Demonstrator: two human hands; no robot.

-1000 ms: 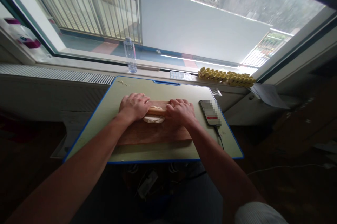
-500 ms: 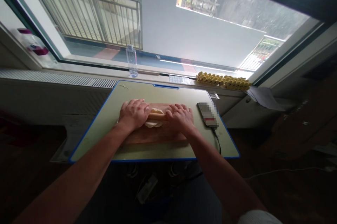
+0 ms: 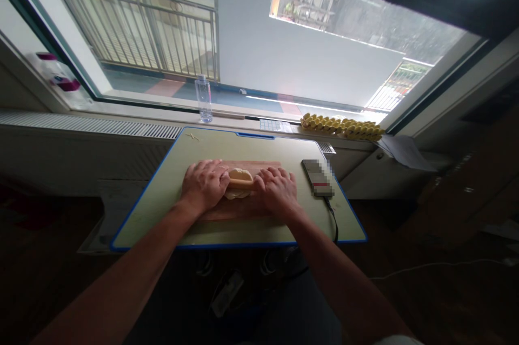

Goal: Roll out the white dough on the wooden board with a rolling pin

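A wooden rolling pin (image 3: 241, 184) lies crosswise over a pale piece of dough (image 3: 240, 174), which shows on both its far and near sides. Closed over the pin's left end is my left hand (image 3: 205, 183). My right hand (image 3: 277, 187) grips the other end, its fingers curled over the wood. Both ends of the pin are hidden under the hands. Beneath the dough is a reddish-brown wooden board (image 3: 243, 212), resting on a small light-green table (image 3: 235, 234) with a blue rim.
On the table's right lies a phone (image 3: 317, 177) with a black cable. The windowsill beyond holds a clear bottle (image 3: 204, 99), yellow egg trays (image 3: 343, 127) and papers (image 3: 406, 151). A bottle with a magenta label (image 3: 60, 77) stands far left.
The rolling pin has shifted slightly toward me over the dough, so more dough shows on its far side. Both hands keep their hold, and the view has tilted slightly.
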